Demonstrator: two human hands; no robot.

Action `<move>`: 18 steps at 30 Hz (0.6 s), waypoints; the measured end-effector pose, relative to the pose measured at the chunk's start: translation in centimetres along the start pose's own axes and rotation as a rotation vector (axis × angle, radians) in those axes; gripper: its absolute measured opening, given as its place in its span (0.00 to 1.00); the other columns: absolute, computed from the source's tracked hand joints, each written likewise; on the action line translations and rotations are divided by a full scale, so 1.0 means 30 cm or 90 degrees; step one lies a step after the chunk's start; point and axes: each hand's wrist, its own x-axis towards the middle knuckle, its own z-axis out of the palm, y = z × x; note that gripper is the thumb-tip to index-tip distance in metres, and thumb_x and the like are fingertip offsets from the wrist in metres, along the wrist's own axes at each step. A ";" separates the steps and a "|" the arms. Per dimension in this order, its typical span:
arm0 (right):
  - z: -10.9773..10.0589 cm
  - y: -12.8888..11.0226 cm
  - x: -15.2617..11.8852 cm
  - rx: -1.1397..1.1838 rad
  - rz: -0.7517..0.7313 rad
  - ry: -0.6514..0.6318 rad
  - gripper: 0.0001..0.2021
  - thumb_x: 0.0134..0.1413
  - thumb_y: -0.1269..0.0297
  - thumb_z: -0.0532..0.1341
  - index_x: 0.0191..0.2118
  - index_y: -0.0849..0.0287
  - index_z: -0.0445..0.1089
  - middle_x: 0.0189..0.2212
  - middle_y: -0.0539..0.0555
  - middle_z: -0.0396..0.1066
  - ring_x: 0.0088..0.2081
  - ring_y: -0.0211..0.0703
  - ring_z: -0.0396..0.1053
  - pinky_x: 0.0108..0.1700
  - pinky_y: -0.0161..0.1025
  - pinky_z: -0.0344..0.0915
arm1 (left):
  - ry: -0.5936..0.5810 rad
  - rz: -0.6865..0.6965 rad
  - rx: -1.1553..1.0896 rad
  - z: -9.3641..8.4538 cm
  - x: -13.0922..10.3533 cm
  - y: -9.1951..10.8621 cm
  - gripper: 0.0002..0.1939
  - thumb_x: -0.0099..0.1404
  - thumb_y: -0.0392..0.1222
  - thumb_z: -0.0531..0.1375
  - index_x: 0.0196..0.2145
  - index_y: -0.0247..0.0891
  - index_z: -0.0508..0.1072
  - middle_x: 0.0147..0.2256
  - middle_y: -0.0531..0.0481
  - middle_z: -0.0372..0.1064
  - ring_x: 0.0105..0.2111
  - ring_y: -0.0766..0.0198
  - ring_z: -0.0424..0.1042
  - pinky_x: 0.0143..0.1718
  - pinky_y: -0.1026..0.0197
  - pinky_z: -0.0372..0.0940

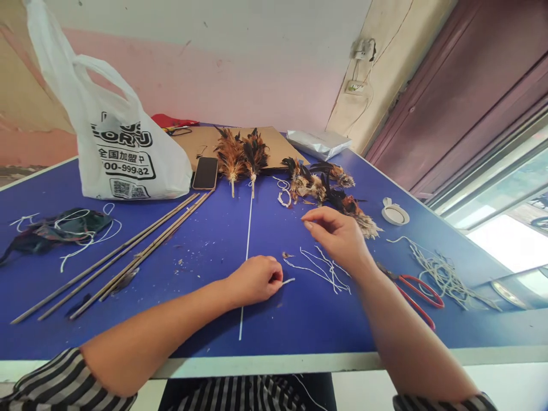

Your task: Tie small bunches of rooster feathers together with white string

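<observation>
My left hand (256,279) is closed near the front middle of the blue table (205,319), with a short end of white string (289,281) sticking out of its fingers. My right hand (334,233) is raised at the right, its thumb and index finger close together; whatever they hold, if anything, is too small to make out. Cut white strings (327,274) lie between my hands. Beyond them, two bound feather bunches (231,157) (256,154) rest on cardboard. Loose feather clumps (306,182) lie behind my right hand, beside a looped white string (283,194).
Red-handled scissors (422,291) and a string pile (445,274) lie right of my right forearm. A round white lid (394,213) is behind them. Thin sticks (141,257), a phone (205,173), a plastic bag (124,137) and dark cloth (68,225) occupy the left.
</observation>
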 end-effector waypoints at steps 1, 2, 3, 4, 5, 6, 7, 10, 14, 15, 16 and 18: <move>0.022 0.018 0.003 0.022 0.028 -0.010 0.06 0.42 0.64 0.62 0.30 0.56 0.73 0.24 0.49 0.68 0.23 0.34 0.60 0.26 0.34 0.57 | 0.000 -0.039 -0.089 -0.013 0.004 -0.006 0.05 0.54 0.37 0.54 0.24 0.36 0.69 0.21 0.50 0.66 0.21 0.67 0.64 0.24 0.65 0.56; 0.041 0.038 0.003 0.050 0.062 -0.020 0.07 0.42 0.63 0.62 0.30 0.57 0.73 0.21 0.48 0.67 0.21 0.32 0.59 0.24 0.33 0.56 | 0.000 -0.084 -0.189 -0.028 0.007 -0.011 0.06 0.55 0.40 0.54 0.26 0.35 0.69 0.20 0.51 0.65 0.20 0.68 0.64 0.22 0.66 0.57; 0.056 0.060 0.000 0.085 0.101 -0.028 0.08 0.43 0.62 0.62 0.31 0.58 0.72 0.18 0.47 0.65 0.19 0.31 0.57 0.23 0.32 0.55 | 0.003 -0.128 -0.290 -0.043 0.010 -0.014 0.08 0.56 0.42 0.54 0.28 0.35 0.68 0.19 0.51 0.65 0.18 0.68 0.64 0.20 0.67 0.57; 0.068 0.082 -0.005 0.125 0.138 -0.031 0.08 0.43 0.61 0.61 0.31 0.58 0.72 0.17 0.46 0.63 0.18 0.31 0.56 0.22 0.31 0.54 | 0.015 -0.159 -0.380 -0.059 0.013 -0.015 0.09 0.56 0.44 0.54 0.29 0.34 0.67 0.20 0.51 0.66 0.18 0.69 0.64 0.19 0.68 0.57; 0.077 0.103 -0.011 0.161 0.171 -0.041 0.09 0.43 0.60 0.61 0.31 0.59 0.72 0.16 0.46 0.62 0.18 0.30 0.55 0.20 0.31 0.52 | 0.041 -0.170 -0.450 -0.073 0.017 -0.015 0.10 0.56 0.45 0.55 0.30 0.34 0.66 0.22 0.49 0.68 0.17 0.70 0.64 0.18 0.68 0.57; 0.084 0.121 -0.017 0.194 0.200 -0.056 0.10 0.43 0.59 0.62 0.31 0.59 0.71 0.17 0.47 0.63 0.18 0.29 0.55 0.20 0.30 0.51 | 0.074 -0.168 -0.500 -0.085 0.019 -0.014 0.10 0.56 0.45 0.56 0.29 0.33 0.65 0.25 0.48 0.69 0.18 0.71 0.65 0.18 0.69 0.58; 0.089 0.136 -0.022 0.222 0.225 -0.074 0.10 0.42 0.59 0.62 0.31 0.60 0.71 0.19 0.47 0.64 0.17 0.29 0.54 0.19 0.30 0.50 | 0.103 -0.162 -0.536 -0.094 0.022 -0.013 0.11 0.55 0.45 0.57 0.29 0.33 0.64 0.28 0.46 0.70 0.19 0.71 0.66 0.18 0.69 0.58; 0.101 0.159 -0.035 0.281 0.284 -0.127 0.12 0.41 0.60 0.64 0.32 0.61 0.70 0.24 0.49 0.67 0.17 0.27 0.53 0.18 0.30 0.48 | 0.154 -0.144 -0.589 -0.102 0.027 -0.009 0.11 0.55 0.45 0.58 0.29 0.33 0.63 0.31 0.44 0.71 0.20 0.70 0.68 0.18 0.69 0.60; 0.116 0.143 -0.045 0.337 0.315 -0.145 0.12 0.41 0.61 0.64 0.33 0.62 0.70 0.19 0.47 0.63 0.16 0.26 0.50 0.18 0.29 0.47 | 0.152 -0.126 -0.607 -0.090 0.026 -0.006 0.12 0.55 0.45 0.58 0.29 0.33 0.63 0.29 0.46 0.71 0.21 0.69 0.69 0.19 0.68 0.62; 0.119 0.135 -0.047 0.352 0.318 -0.145 0.12 0.42 0.61 0.64 0.33 0.62 0.70 0.17 0.46 0.62 0.16 0.26 0.50 0.18 0.29 0.46 | 0.143 -0.122 -0.608 -0.086 0.025 -0.005 0.12 0.55 0.45 0.58 0.29 0.33 0.63 0.29 0.46 0.71 0.21 0.69 0.69 0.19 0.68 0.62; 0.121 0.126 -0.048 0.367 0.321 -0.143 0.11 0.42 0.61 0.64 0.32 0.62 0.69 0.17 0.46 0.61 0.15 0.26 0.49 0.18 0.29 0.46 | 0.134 -0.120 -0.608 -0.083 0.024 -0.004 0.12 0.55 0.45 0.58 0.29 0.33 0.63 0.29 0.47 0.70 0.21 0.69 0.69 0.19 0.68 0.62; 0.123 0.114 -0.051 0.389 0.327 -0.134 0.10 0.41 0.61 0.64 0.30 0.62 0.69 0.18 0.46 0.62 0.15 0.25 0.48 0.17 0.29 0.44 | 0.117 -0.117 -0.606 -0.079 0.022 -0.002 0.11 0.55 0.44 0.58 0.29 0.33 0.63 0.28 0.47 0.70 0.21 0.69 0.69 0.19 0.68 0.63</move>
